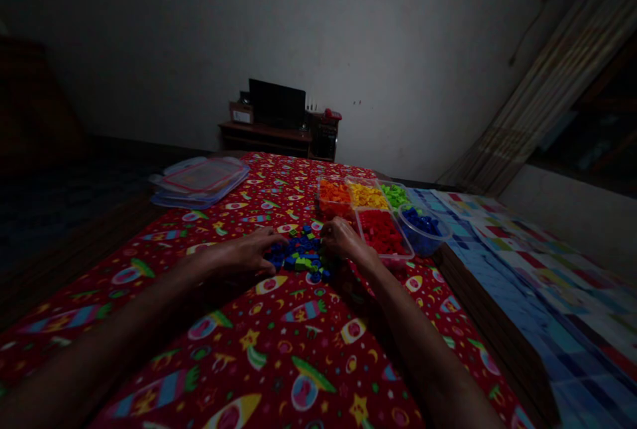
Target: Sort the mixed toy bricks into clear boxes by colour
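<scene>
A small heap of blue and green toy bricks [301, 254] lies on a red cloth printed with rockets [298, 349]. My left hand [249, 251] rests at the heap's left edge, fingers curled onto the blue pieces. My right hand [343, 238] sits at the heap's right edge, fingers bent down onto the bricks. The dim light hides whether either hand grips a piece. Behind the right hand stand clear tubs of orange bricks [334, 191], yellow bricks [367, 195], green bricks [395, 194] and red bricks [381, 231], plus a round tub of blue bricks [422, 225].
Stacked clear plastic lids [202, 180] lie at the far left of the cloth. A checked blue cloth [537, 270] covers a lower surface on the right. A low wooden stand with a dark screen [277, 105] is against the far wall. A curtain [547, 84] hangs at right.
</scene>
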A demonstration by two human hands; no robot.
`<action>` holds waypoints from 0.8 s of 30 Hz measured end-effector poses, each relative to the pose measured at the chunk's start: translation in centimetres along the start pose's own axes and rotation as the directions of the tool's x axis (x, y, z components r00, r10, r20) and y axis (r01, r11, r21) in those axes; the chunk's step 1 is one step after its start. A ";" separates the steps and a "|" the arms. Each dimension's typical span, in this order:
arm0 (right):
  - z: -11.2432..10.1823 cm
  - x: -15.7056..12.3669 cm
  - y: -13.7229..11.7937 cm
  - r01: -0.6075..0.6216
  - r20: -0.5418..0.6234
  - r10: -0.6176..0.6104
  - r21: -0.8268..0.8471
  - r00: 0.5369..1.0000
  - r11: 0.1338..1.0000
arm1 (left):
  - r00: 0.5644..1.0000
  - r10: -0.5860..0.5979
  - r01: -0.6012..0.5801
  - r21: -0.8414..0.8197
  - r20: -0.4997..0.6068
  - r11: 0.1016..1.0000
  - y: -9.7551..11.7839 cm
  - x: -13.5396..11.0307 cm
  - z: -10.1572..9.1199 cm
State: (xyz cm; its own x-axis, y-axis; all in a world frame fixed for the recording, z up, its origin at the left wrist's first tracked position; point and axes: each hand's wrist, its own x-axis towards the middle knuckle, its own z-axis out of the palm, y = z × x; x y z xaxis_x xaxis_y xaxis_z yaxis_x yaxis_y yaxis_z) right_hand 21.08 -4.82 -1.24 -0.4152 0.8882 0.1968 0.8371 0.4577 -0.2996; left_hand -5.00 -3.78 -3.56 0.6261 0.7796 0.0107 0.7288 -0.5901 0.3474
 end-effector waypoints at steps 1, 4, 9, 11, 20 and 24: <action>0.0 -0.1 -0.1 0.000 0.020 0.000 -0.003 1.000 1.000 | 1.000 0.001 -0.001 -0.001 -0.019 1.000 0.1 0.0 0.2; 0.1 -0.1 -0.1 -0.016 0.105 0.020 -0.035 0.994 0.999 | 0.997 0.017 -0.020 -0.031 -0.073 0.999 0.1 0.1 0.6; 0.3 0.1 0.2 -0.030 0.099 0.024 0.060 0.995 0.998 | 0.988 -0.071 0.060 -0.083 -0.138 0.995 -0.6 0.5 0.1; 0.6 0.3 0.3 -0.031 0.025 0.028 0.124 0.999 0.992 | 0.975 -0.147 0.127 -0.125 -0.167 0.984 -0.9 0.8 -0.1; 2.2 0.5 0.0 0.036 0.024 -0.037 0.056 0.999 0.998 | 0.947 -0.172 0.119 -0.201 -0.270 0.972 -1.4 1.2 0.3; 2.0 0.6 -0.1 0.005 -0.037 -0.004 0.033 0.999 0.999 | 0.929 0.023 -0.050 -0.064 -0.370 0.997 -0.3 1.5 1.3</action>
State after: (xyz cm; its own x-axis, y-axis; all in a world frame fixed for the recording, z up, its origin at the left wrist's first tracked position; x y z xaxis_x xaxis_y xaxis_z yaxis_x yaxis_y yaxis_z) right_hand 20.01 -4.30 -2.92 -0.4050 0.8842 0.2329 0.8225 0.4636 -0.3295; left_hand -3.92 -2.65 -4.88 0.4957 0.7881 0.3649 0.6773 -0.6138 0.4056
